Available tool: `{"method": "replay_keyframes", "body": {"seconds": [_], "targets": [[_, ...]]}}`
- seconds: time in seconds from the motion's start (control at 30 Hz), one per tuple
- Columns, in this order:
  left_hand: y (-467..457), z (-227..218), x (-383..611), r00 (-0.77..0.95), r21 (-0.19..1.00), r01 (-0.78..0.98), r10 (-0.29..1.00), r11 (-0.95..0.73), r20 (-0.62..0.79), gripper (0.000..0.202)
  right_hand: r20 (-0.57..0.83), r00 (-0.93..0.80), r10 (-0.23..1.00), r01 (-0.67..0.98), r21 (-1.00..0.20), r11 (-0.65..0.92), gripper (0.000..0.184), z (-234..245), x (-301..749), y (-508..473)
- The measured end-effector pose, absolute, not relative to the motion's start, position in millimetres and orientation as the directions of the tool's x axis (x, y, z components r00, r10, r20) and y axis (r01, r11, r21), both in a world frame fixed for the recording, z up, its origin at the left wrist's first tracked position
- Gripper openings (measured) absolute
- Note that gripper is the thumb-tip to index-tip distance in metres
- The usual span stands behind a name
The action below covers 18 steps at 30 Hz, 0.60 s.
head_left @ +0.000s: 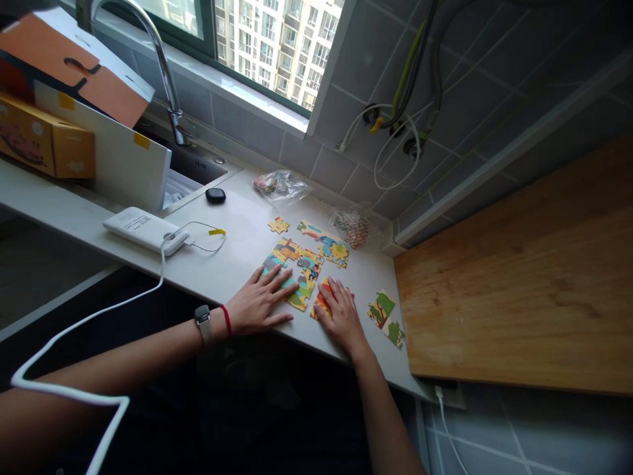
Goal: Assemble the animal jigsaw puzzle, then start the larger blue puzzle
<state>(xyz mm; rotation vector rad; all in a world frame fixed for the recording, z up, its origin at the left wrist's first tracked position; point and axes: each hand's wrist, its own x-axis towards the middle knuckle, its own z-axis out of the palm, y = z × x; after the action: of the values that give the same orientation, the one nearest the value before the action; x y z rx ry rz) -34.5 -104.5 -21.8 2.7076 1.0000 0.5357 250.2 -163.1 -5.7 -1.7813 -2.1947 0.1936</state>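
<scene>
My left hand [260, 302] lies flat with fingers spread on a joined cluster of colourful jigsaw pieces [295, 265] on the white counter [232, 257]. My right hand [340, 316] rests flat, fingers together, on an orange-red piece [322, 297] just right of that cluster. A second joined group [325, 243] lies behind them, a single yellow piece [279, 225] sits farther back, and green pieces [384, 316] lie to the right of my right hand.
Two clear bags of pieces [281, 186] [352, 227] lie by the tiled wall. A white power bank [146, 229] with cable, a black pebble-shaped object [215, 195], a sink with tap [163, 66] and boxes [44, 142] are left. A wooden board [524, 277] lies right.
</scene>
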Motion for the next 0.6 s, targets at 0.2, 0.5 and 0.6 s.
{"method": "replay_keyframes", "body": {"seconds": [0.2, 0.5, 0.6], "targets": [[-105, -20, -53, 0.739, 0.231, 0.589, 0.632, -0.774, 0.233, 0.075, 0.148, -0.189, 0.971, 0.915, -0.332, 0.228, 0.055, -6, 255, -168], [-102, -4, -58, 0.776, 0.189, 0.592, 0.618, -0.783, 0.127, 0.068, 0.258, -0.158, 0.953, 0.878, -0.404, 0.255, 0.052, -17, 254, -169], [-90, 10, -52, 0.764, 0.243, 0.596, 0.634, -0.765, 0.123, 0.056, 0.291, -0.137, 0.947, 0.858, -0.443, 0.260, 0.051, -19, 253, -167]]}}
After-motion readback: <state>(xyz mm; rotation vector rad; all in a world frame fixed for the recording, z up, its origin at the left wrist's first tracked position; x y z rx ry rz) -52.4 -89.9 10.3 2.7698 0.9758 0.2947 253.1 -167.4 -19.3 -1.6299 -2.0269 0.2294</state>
